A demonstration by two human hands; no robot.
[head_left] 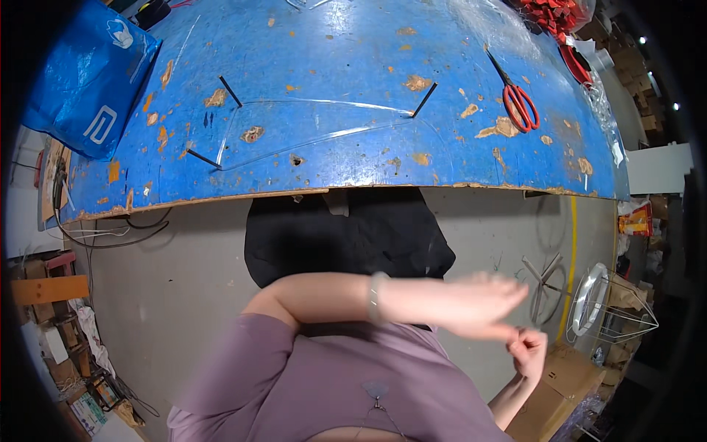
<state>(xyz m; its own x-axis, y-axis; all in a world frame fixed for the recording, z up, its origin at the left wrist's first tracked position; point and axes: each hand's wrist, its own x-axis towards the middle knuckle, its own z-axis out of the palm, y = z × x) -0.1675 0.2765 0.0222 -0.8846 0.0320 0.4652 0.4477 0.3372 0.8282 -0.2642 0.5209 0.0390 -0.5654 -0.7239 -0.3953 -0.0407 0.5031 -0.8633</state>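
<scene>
My left arm reaches across my body to the right, a light bracelet on its wrist. My left hand point(482, 303) is smeared by motion, and its thumb side meets or overlaps my right hand point(529, 352). The fingers of my right hand are curled closed; whatever they may hold is hidden. Both hands are in front of my chest, off the table. On the blue table point(346, 70), clear thin cord point(324, 102) runs around three black pegs: one at far left point(230, 91), one at near left point(204, 160) and one at right point(424, 100).
Red-handled scissors point(520, 107) lie on the table's right. A blue bag point(88, 81) is at the left, with red items point(549, 16) and clear plastic point(490, 29) at the far right. Cartons point(563, 387) and a wire frame point(618, 313) stand on the right floor. Cables point(110, 239) hang at left.
</scene>
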